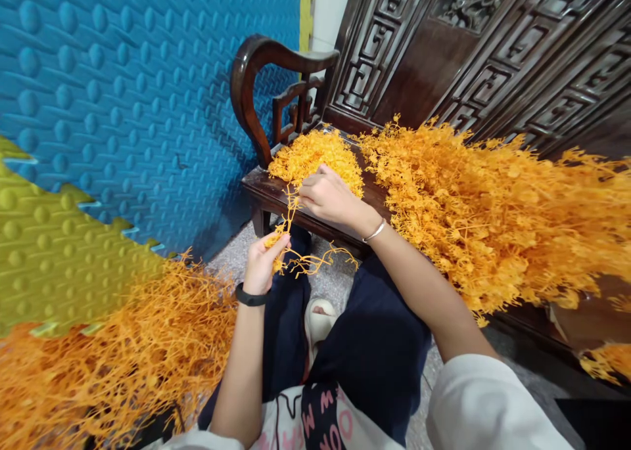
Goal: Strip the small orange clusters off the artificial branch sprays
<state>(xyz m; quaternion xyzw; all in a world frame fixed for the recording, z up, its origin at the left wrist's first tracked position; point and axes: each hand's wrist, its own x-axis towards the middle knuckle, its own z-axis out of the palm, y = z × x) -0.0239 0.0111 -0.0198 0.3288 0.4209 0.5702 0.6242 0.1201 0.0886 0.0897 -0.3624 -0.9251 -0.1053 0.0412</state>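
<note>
My left hand (261,263), with a black band on the wrist, is closed on the lower end of a thin orange plastic sprig (290,240) in front of my knees. My right hand (328,197), wearing a silver bracelet, pinches the upper part of the same sprig at the front edge of a dark wooden bench (276,197). Just behind that hand lies a small heap of picked-off orange bits (315,154). A big pile of bushy orange sprigs (493,207) covers the bench seat to the right.
A loose pile of bare orange stems (123,364) lies on the floor at the left. Blue (123,75) and yellow-green (54,253) foam mats lean behind it. The bench has a carved back (444,49) and a curved armrest (266,62). My dark trousers and one slipper (318,318) are below.
</note>
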